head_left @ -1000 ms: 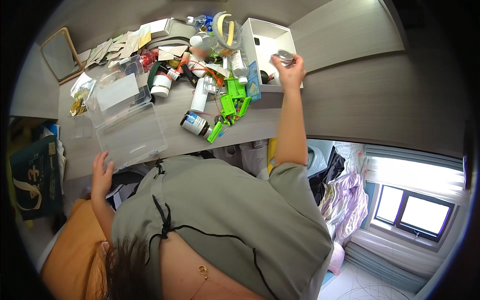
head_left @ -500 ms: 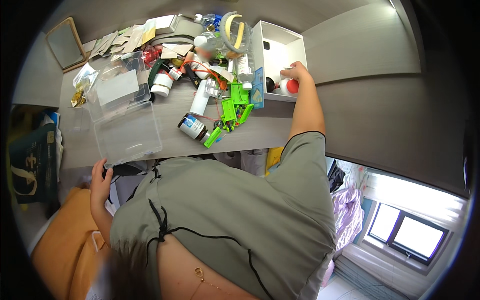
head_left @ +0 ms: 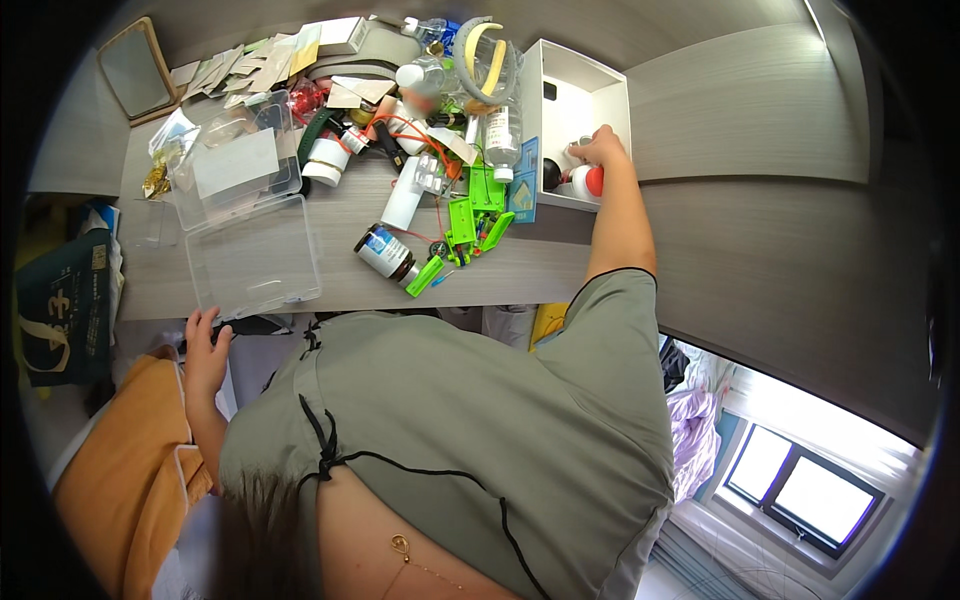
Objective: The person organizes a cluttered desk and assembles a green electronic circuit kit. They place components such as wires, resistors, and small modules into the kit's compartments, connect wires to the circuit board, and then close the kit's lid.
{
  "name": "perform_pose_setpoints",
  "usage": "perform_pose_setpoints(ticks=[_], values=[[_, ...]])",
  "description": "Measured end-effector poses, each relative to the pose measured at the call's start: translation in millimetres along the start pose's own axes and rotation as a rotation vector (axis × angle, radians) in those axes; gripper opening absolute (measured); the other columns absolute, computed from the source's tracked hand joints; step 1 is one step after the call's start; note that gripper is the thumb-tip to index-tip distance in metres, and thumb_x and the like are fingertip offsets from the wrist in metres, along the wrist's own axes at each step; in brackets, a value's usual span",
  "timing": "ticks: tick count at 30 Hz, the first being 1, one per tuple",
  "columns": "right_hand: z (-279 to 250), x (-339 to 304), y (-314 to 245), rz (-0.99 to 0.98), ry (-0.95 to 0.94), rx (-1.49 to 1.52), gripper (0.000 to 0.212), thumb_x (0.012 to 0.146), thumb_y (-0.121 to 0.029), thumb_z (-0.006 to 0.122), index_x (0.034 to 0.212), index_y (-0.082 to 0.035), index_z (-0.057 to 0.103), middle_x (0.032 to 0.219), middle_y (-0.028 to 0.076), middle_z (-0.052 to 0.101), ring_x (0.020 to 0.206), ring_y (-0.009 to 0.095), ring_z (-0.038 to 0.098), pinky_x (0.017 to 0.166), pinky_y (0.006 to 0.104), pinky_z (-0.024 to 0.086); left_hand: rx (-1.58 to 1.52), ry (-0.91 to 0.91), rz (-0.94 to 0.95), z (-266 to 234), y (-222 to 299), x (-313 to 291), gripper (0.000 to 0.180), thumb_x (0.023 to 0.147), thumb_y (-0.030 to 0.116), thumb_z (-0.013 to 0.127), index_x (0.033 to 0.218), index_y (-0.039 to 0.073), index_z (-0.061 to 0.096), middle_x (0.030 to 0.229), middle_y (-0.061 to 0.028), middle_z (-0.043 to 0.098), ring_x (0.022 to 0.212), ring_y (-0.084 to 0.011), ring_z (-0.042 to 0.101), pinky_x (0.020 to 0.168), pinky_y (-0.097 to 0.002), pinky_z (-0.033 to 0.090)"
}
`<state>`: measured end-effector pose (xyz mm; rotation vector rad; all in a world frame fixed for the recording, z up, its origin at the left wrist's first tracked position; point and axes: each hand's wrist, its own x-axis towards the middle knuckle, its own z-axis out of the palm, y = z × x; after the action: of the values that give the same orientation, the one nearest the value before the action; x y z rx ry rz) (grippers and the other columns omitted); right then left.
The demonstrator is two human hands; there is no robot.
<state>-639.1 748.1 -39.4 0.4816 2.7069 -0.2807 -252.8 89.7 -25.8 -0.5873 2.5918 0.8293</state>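
Note:
My right hand (head_left: 604,150) reaches into a white open box (head_left: 531,120) at the back right. Its fingers are bent together around something small and pale, mostly hidden. Just below them in the box lie a white bottle with a red cap (head_left: 588,183) and a round black thing (head_left: 552,174). At the table's front left edge, my left hand (head_left: 206,352) is held with its fingers apart and nothing in it. Nearest to it is a clear plastic case (head_left: 255,255), lying with its lid folded open.
A heap fills the back of the table: a clear bottle (head_left: 502,140), a white jar (head_left: 326,160), a grey headband (head_left: 470,65) and paper packets. Bright green plastic parts (head_left: 462,222) and a brown bottle (head_left: 384,253) lie nearer me. A framed mirror (head_left: 137,72) leans at far left.
My right hand stays low in the white box, its fingers drawn closer together. My left hand remains by the table edge. The whole view has shifted slightly.

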Motion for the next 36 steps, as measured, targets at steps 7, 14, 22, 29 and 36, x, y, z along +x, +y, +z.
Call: perform_pose_setpoints(ticks=[7,14,22,29,36], values=[[-4.7,-7.4,-10.6,-0.032,-0.194,-0.236,0.062,0.068,-0.03,0.084,0.111,0.009,0.062,0.102,0.026,0.069,0.091,0.031,0.07,0.081,0.0406,0.055,-0.049,-0.011,-0.031,1.9,13.4,4.1,0.043,0.095,0.023,0.058,0.137,0.013,0.051,0.154,-0.022,0.026,0.107,-0.0305,0.059,0.094,-0.0385,0.048],[-6.0,-62.9,-53.1,-0.372,0.583,-0.157,0.032,0.08,-0.026,0.074,0.104,-0.007,0.068,0.105,0.015,0.066,0.101,0.034,0.062,0.084,0.0428,0.051,-0.019,-0.031,-0.029,-1.1,11.1,8.3,0.045,0.094,0.024,0.059,0.136,0.012,0.052,0.153,-0.0224,0.026,0.098,-0.0285,0.06,0.09,-0.0371,0.049],[72.0,-177.9,-131.9,-0.95,0.425,0.351,0.016,0.082,-0.016,0.069,0.094,-0.006,0.064,0.097,0.013,0.063,0.094,0.034,0.058,0.085,0.0424,0.046,-0.011,-0.036,-0.011,-4.7,8.0,14.1,0.048,0.092,0.027,0.061,0.137,0.012,0.051,0.152,-0.0224,0.029,0.086,-0.0284,0.063,0.087,-0.0379,0.05],[131.4,-243.8,-186.3,-1.101,0.222,0.416,0.019,0.081,-0.016,0.07,0.096,-0.007,0.065,0.102,0.012,0.062,0.099,0.034,0.057,0.087,0.0418,0.046,0.043,0.01,0.024,-2.5,0.3,19.9,0.056,0.092,0.031,0.061,0.139,0.006,0.046,0.149,-0.0214,0.034,0.086,-0.0292,0.066,0.086,-0.0395,0.051],[180.5,-274.3,-207.3,-1.095,0.213,0.21,0.023,0.083,-0.029,0.067,0.096,-0.009,0.068,0.104,0.009,0.062,0.101,0.03,0.058,0.1,0.0426,0.04,-0.001,0.071,0.079,7.7,-18.0,17.9,0.055,0.092,0.032,0.062,0.134,-0.001,0.051,0.146,-0.0222,0.04,0.085,-0.0292,0.065,0.086,-0.0388,0.05]])
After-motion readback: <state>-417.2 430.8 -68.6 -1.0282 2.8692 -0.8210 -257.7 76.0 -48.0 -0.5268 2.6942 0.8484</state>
